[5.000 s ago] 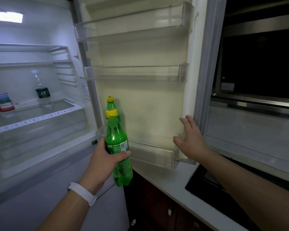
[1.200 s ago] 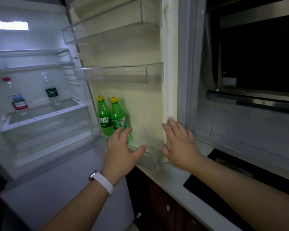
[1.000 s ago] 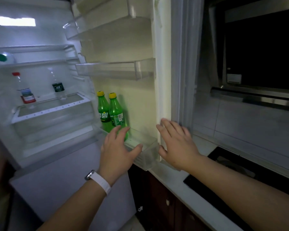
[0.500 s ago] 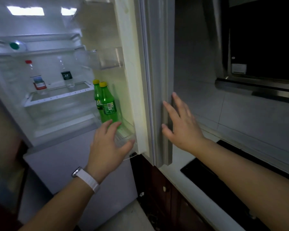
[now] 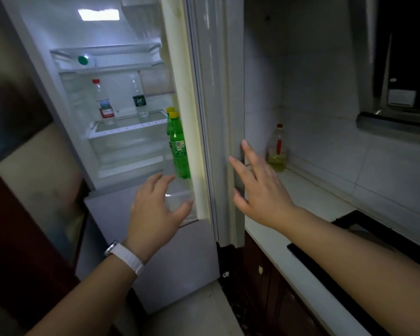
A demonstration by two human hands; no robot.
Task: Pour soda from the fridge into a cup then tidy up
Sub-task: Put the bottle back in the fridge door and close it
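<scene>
Two green soda bottles with yellow caps stand in the lowest bin of the fridge door, which I see almost edge-on. My right hand lies flat with straight fingers against the door's outer face. My left hand, with a white watch band at the wrist, hovers spread and empty in front of the door bin, just below the bottles. No cup is in view.
Inside the lit fridge two clear water bottles stand on a shelf. A bottle of yellow oil sits in the counter corner behind the door. A black cooktop lies in the white counter. Dark cabinets below.
The soda bottle went from my left hand into the door bin. The door has swung from wide open to nearly edge-on, with my right hand moving from its inner side to its outer face.
</scene>
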